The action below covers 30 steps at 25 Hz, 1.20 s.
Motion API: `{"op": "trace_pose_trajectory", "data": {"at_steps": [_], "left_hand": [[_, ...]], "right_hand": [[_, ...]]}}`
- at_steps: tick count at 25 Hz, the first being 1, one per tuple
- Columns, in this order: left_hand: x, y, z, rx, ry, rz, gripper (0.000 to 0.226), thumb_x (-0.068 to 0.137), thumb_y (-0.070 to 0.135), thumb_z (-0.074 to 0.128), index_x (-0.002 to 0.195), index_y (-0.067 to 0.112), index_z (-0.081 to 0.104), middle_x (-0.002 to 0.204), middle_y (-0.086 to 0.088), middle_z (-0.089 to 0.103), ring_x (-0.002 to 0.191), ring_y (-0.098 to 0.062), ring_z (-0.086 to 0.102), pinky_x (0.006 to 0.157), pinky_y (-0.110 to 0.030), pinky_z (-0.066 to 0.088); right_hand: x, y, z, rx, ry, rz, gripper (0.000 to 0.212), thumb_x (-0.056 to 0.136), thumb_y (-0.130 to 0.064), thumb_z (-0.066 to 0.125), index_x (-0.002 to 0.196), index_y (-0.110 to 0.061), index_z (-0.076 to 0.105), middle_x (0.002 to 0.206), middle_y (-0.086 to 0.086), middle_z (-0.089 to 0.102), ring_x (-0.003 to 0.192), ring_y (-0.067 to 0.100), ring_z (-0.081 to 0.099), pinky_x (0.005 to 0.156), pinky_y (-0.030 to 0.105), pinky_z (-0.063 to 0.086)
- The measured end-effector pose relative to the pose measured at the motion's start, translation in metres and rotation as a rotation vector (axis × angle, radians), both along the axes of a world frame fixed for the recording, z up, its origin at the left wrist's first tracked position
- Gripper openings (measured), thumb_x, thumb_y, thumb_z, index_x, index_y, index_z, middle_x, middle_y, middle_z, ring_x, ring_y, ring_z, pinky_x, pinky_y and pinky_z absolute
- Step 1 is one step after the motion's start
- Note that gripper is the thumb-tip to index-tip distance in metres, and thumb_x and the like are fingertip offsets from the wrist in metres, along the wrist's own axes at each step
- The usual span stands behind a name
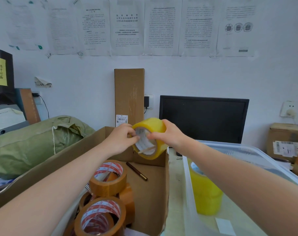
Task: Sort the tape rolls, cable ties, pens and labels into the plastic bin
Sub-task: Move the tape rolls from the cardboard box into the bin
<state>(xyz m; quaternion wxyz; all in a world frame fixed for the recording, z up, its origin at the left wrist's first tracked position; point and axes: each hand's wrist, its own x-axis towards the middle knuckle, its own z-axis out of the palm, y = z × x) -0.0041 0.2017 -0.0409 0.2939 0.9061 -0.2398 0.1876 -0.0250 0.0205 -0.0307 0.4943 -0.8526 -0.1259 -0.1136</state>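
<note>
Nearest, in the cardboard box (pixel 151 193): brown tape rolls (pixel 107 178), several, stacked on one another, unsorted. Just right of the box: plastic bin (pixel 185 184), holding one yellow roll (pixel 204 193) and a white slip (pixel 225 226), possibly a label. Further into the box: pen (pixel 136 171), dark, lying loose on the box floor. Cable ties: none made out. Step in hand, by judgement: moving tape rolls across, early in the sort, with one roll lifted clear of the box; the next move calls for carrying it right over the bin's rim and lowering it beside the roll in there. Above the box's far end: yellow tape roll (pixel 151 125), tilted, held up between both hands. Left hand (pixel 121 138): fingers curled, tips pinching the edge of the core. Right hand (pixel 168 133): fingers wrapped over the roll's outer face, thumb at the core. Behind: tall carton (pixel 129 92) upright against the wall, dark monitor (pixel 202 120), green sack (pixel 34 140) at left
</note>
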Motion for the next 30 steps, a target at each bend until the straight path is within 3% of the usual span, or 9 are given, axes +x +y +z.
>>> {"op": "trace_pose_trajectory", "data": {"at_steps": [3, 7, 10, 12, 18, 20, 22, 26, 30], "left_hand": [[-0.001, 0.007, -0.002, 0.234, -0.031, 0.047, 0.024, 0.088, 0.034, 0.06, 0.084, 0.013, 0.071, 0.122, 0.002, 0.049, 0.11, -0.017, 0.049, 0.091, -0.035, 0.043], [-0.011, 0.001, -0.006, 0.507, -0.208, 0.204, 0.04, 0.084, 0.054, 0.056, 0.073, 0.016, 0.065, 0.111, 0.005, 0.059, 0.093, -0.017, 0.056, 0.07, -0.033, 0.047], [-0.015, -0.004, -0.003, 0.538, -0.282, 0.245, 0.044, 0.084, 0.058, 0.051, 0.073, 0.017, 0.06, 0.098, 0.001, 0.059, 0.083, -0.016, 0.05, 0.067, -0.029, 0.035], [-0.018, -0.007, 0.001, 0.448, -0.291, 0.21, 0.043, 0.085, 0.056, 0.051, 0.082, 0.016, 0.066, 0.099, 0.002, 0.058, 0.089, -0.015, 0.051, 0.07, -0.028, 0.037], [-0.033, -0.023, 0.016, -0.06, -0.141, -0.088, 0.024, 0.083, 0.04, 0.063, 0.095, 0.02, 0.059, 0.12, 0.014, 0.052, 0.12, -0.006, 0.045, 0.103, -0.032, 0.037], [-0.039, -0.037, 0.016, -0.158, -0.048, -0.185, 0.041, 0.08, 0.038, 0.068, 0.112, 0.03, 0.044, 0.134, 0.008, 0.049, 0.129, -0.01, 0.042, 0.108, -0.037, 0.036], [-0.047, -0.059, 0.017, -0.197, 0.041, -0.281, 0.072, 0.076, 0.038, 0.073, 0.129, 0.036, 0.026, 0.15, 0.005, 0.03, 0.136, -0.008, 0.029, 0.111, -0.033, 0.026], [-0.059, -0.11, 0.017, -0.102, -0.051, -0.358, 0.118, 0.066, 0.046, 0.079, 0.147, 0.033, -0.005, 0.155, 0.015, -0.004, 0.139, -0.003, 0.006, 0.11, -0.026, 0.015], [-0.054, -0.151, 0.019, -0.246, -0.05, -0.33, 0.124, 0.062, 0.048, 0.08, 0.147, 0.035, -0.009, 0.156, 0.006, 0.009, 0.142, -0.014, 0.02, 0.114, -0.037, 0.027]], "right_hand": [[-0.003, -0.008, 0.006, -0.314, -0.105, 0.035, 0.072, 0.075, -0.028, 0.077, 0.132, -0.02, 0.035, 0.116, -0.001, 0.047, 0.107, 0.018, 0.049, 0.086, 0.032, 0.048], [-0.011, -0.014, 0.007, -0.459, -0.238, 0.059, 0.076, 0.073, -0.028, 0.078, 0.134, -0.023, 0.032, 0.116, -0.007, 0.042, 0.108, 0.014, 0.046, 0.085, 0.027, 0.046], [-0.014, -0.018, 0.012, -0.465, -0.29, 0.084, 0.075, 0.072, -0.027, 0.079, 0.132, -0.022, 0.035, 0.118, -0.005, 0.043, 0.109, 0.014, 0.046, 0.083, 0.025, 0.042], [-0.017, -0.025, 0.019, -0.454, -0.283, 0.06, 0.078, 0.073, -0.03, 0.079, 0.135, -0.021, 0.033, 0.124, -0.002, 0.044, 0.111, 0.014, 0.045, 0.084, 0.025, 0.042], [-0.039, -0.055, 0.033, -0.199, -0.24, -0.033, 0.06, 0.081, -0.035, 0.07, 0.13, -0.02, 0.04, 0.113, -0.002, 0.053, 0.102, 0.015, 0.056, 0.078, 0.024, 0.051], [-0.046, -0.065, 0.035, -0.004, -0.201, -0.111, 0.046, 0.085, -0.04, 0.063, 0.122, -0.018, 0.047, 0.11, 0.006, 0.06, 0.098, 0.021, 0.063, 0.075, 0.032, 0.058], [-0.054, -0.077, 0.037, 0.209, -0.11, -0.182, 0.04, 0.088, -0.045, 0.056, 0.114, -0.014, 0.053, 0.107, 0.014, 0.062, 0.091, 0.025, 0.066, 0.069, 0.036, 0.06], [-0.069, -0.099, 0.042, 0.501, 0.093, -0.202, 0.043, 0.094, -0.049, 0.043, 0.122, -0.018, 0.051, 0.104, 0.014, 0.066, 0.088, 0.026, 0.068, 0.07, 0.041, 0.059], [-0.079, -0.127, 0.039, 0.591, 0.285, -0.16, 0.041, 0.097, -0.048, 0.036, 0.122, -0.021, 0.053, 0.102, 0.011, 0.066, 0.085, 0.024, 0.068, 0.065, 0.039, 0.058]]}}
